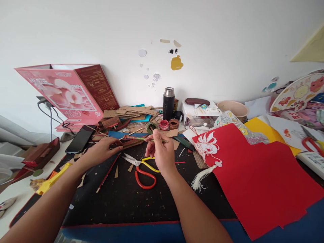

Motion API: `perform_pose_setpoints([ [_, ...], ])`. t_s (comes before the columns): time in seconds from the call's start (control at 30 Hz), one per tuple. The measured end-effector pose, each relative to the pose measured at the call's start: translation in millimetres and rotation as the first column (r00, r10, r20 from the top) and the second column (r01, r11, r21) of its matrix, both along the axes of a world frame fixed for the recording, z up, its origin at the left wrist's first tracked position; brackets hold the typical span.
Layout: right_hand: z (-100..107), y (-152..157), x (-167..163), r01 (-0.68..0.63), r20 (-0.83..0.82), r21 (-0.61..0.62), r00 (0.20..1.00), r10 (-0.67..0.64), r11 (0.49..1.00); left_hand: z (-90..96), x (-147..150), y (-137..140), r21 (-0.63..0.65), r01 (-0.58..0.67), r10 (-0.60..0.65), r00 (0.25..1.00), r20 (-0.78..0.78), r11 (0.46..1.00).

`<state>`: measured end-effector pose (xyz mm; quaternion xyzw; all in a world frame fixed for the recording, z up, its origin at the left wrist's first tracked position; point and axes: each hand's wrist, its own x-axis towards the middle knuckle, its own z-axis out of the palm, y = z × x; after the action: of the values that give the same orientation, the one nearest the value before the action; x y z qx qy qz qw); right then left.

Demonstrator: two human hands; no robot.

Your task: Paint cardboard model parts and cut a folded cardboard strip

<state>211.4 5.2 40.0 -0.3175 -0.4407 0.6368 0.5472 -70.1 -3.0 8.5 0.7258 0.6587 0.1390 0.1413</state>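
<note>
My right hand [163, 152] pinches a slim paintbrush [135, 137] that lies almost level, its reddish end pointing left. My left hand [105, 148] has its thumb and fingertips closed on the end of a brown cardboard piece [133, 144], below the brush. Just beyond my right hand is a jar of green paint [152, 127], partly hidden by the fingers. Jars of red paint [164, 125] and brown paint [173, 124] stand to its right. Scissors [138, 162] with one red and one yellow handle lie partly opened between my forearms, near a second thin brush [107, 173].
Cardboard strips [136, 111] are heaped at the back beside a black flask [168, 104]. A phone [80, 139] and a pink box [73, 91] are on the left. Red paper [253, 175] with a white tasselled cutout [207, 145] covers the right of the black mat [152, 209].
</note>
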Motion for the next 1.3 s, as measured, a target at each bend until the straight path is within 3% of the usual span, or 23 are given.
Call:
perform_pose_setpoints([
  [0.2,1.8,-1.5,-1.0,-0.014,0.006,-0.024,1.0,0.014,1.0,-8.3,-2.4,-2.0,0.07,0.057,-0.052,0.996,-0.074,0.996],
  [0.4,2.8,-2.5,-0.7,-0.037,-0.006,-0.041,0.999,0.037,0.998,-17.2,-0.8,-3.1,0.199,0.113,-0.063,0.968,-0.243,0.973],
  [0.77,-2.2,-2.6,-2.7,-0.038,0.013,0.002,0.999,0.038,0.999,-10.4,15.1,-7.0,0.293,0.131,-0.033,0.948,-0.316,0.947],
  [1.1,-3.4,-2.6,-2.9,-0.031,0.019,0.03,0.999,0.031,0.999,-18.6,13.0,-2.8,0.253,0.036,0.021,0.976,-0.219,0.967],
  [1.3,-3.8,-3.9,-2.0,0.006,0.002,0.039,1.0,-0.006,0.999,-8.1,17.8,-3.6,0.254,-0.087,0.102,0.994,-0.045,0.963],
])
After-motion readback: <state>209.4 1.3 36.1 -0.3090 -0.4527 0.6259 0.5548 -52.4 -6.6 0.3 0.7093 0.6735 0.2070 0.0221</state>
